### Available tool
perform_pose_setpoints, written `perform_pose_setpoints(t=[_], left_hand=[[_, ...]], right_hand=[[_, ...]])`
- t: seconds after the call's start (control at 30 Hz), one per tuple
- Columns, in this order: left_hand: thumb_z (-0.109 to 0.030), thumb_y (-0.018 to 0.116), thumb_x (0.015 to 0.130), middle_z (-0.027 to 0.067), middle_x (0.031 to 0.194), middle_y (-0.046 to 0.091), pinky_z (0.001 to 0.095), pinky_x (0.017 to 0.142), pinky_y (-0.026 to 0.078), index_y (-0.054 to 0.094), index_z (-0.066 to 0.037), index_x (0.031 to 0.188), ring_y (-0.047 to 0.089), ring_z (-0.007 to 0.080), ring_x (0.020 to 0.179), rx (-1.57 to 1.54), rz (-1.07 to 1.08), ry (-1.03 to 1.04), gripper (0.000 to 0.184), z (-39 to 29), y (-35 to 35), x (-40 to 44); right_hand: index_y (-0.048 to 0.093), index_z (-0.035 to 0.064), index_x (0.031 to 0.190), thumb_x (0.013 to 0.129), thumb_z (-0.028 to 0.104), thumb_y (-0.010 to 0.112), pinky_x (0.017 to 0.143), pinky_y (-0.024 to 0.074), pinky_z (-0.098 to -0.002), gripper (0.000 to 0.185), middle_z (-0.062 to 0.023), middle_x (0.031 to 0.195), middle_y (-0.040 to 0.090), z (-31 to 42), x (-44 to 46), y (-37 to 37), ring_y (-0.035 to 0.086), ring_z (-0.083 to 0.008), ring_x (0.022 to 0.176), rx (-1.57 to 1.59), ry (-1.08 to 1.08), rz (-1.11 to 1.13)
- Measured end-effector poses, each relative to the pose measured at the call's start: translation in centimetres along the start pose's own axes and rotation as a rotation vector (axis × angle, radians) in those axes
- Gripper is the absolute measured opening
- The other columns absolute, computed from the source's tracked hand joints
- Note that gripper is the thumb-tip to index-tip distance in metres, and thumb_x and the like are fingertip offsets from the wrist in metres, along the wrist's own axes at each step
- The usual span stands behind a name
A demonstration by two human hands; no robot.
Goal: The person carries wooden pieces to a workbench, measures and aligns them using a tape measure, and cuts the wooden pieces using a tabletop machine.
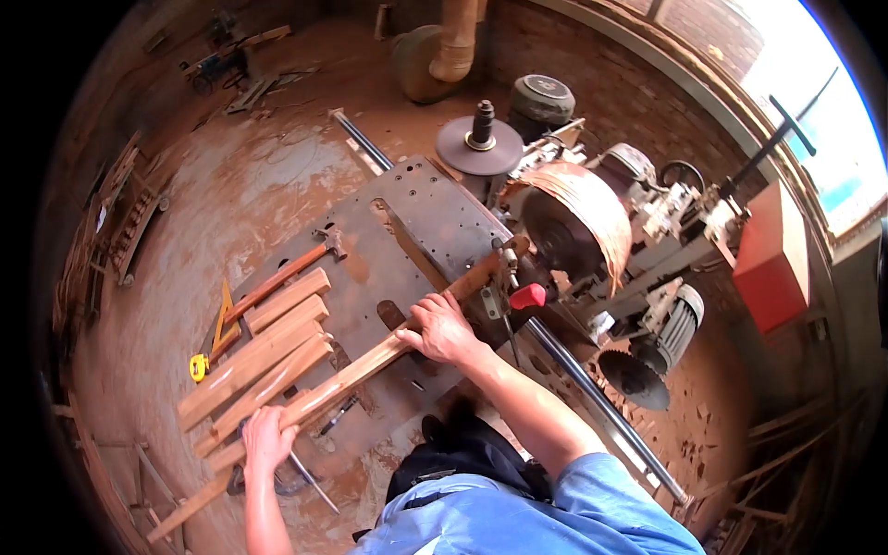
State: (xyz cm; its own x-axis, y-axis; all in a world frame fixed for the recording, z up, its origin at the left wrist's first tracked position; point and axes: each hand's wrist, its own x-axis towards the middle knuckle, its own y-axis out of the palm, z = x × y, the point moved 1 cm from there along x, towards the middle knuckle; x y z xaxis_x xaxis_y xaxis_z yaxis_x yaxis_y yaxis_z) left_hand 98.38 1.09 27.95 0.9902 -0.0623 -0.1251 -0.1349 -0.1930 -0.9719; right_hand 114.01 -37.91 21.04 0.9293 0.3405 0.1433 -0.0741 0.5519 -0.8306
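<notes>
The left hand (268, 437) closes its fingers around the lower-left part of a long, straight, light-brown wooden strip (356, 372); the right hand (442, 328) lies over the strip farther up, thumb and fingers set apart and bent down to its edges. Between the 2 hands the strip runs diagonally across a grey metal table plate (421, 203) with small holes and a long slot. Just beside the strip, on the side away from the person, several light-brown wooden pieces (252, 363) lie roughly parallel, leaving a narrow gap. Beyond them rests 1 hammer with a reddish wooden handle (282, 282), its head toward the plate's far side, and a yellow tape measure (198, 367) sits by their outer ends. Bare plate opens between the hammer head and the slot. Past the right hand, a red knob (527, 296) stands near the plate's right edge, close to a large dark wheel with a curved wooden cover (592, 208).
</notes>
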Motion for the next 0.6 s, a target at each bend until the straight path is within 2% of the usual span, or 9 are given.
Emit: perform_pose_setpoints(t=[0.07, 0.2, 0.33, 0.47, 0.6], left_hand=[[-0.022, 0.083, 0.074, 0.0164, 0.102, 0.069, 0.0473, 0.088, 0.052, 0.068, -0.003, 0.107, 0.065, 0.0375, 0.1, -0.086, -0.063, 0.024, 0.042, -0.8, 1.3, -1.9], [-0.025, 0.08, 0.08, 0.0214, 0.105, 0.07, 0.0486, 0.085, 0.054, 0.066, -0.001, 0.113, 0.068, 0.0409, 0.1, -0.149, -0.095, -0.048, 0.043, -4.5, 3.2, -4.7], [-0.026, 0.077, 0.085, 0.0217, 0.107, 0.071, 0.0491, 0.086, 0.055, 0.066, -0.002, 0.117, 0.069, 0.0403, 0.101, -0.193, -0.097, 0.008, 0.042, -11.5, 4.1, -5.0], [-0.03, 0.071, 0.089, 0.02, 0.108, 0.07, 0.0495, 0.088, 0.054, 0.065, -0.003, 0.12, 0.068, 0.0381, 0.103, -0.189, -0.089, 0.063, 0.041, -18.7, 7.2, -5.1], [-0.027, 0.068, 0.091, 0.0195, 0.109, 0.07, 0.0496, 0.09, 0.053, 0.064, -0.004, 0.122, 0.067, 0.0377, 0.105, -0.217, -0.077, 0.133, 0.038, -24.4, 10.2, -4.8]], right_hand=[[0.068, -0.0007, 0.116, 0.096, 0.048, 0.06, 0.12, 0.0285, -0.0519, 0.054, -0.0169, 0.125, 0.065, -0.6, -3.3, 0.4, 0.051, -0.0332, 0.13, 0.047, -0.002, -0.059], [0.068, -0.0006, 0.112, 0.097, 0.039, 0.061, 0.119, 0.0304, -0.052, 0.043, -0.0164, 0.122, 0.065, -1.8, -9.2, -0.1, 0.053, -0.0347, 0.128, 0.086, -0.048, -0.09], [0.067, 0.0021, 0.108, 0.095, 0.041, 0.064, 0.119, 0.0294, -0.0527, 0.041, -0.015, 0.121, 0.065, -1.9, -14.0, -1.1, 0.051, -0.0339, 0.131, 0.056, -0.057, -0.067], [0.068, 0.0028, 0.112, 0.094, 0.044, 0.065, 0.121, 0.0268, -0.0535, 0.045, -0.0137, 0.127, 0.063, -2.2, -18.7, -2.3, 0.047, -0.0328, 0.137, 0.044, -0.067, -0.03], [0.068, 0.0007, 0.115, 0.092, 0.039, 0.071, 0.12, 0.033, -0.0528, 0.045, -0.0172, 0.137, 0.062, -3.6, -23.7, -2.6, 0.049, -0.0358, 0.138, 0.149, -0.12, -0.098]])
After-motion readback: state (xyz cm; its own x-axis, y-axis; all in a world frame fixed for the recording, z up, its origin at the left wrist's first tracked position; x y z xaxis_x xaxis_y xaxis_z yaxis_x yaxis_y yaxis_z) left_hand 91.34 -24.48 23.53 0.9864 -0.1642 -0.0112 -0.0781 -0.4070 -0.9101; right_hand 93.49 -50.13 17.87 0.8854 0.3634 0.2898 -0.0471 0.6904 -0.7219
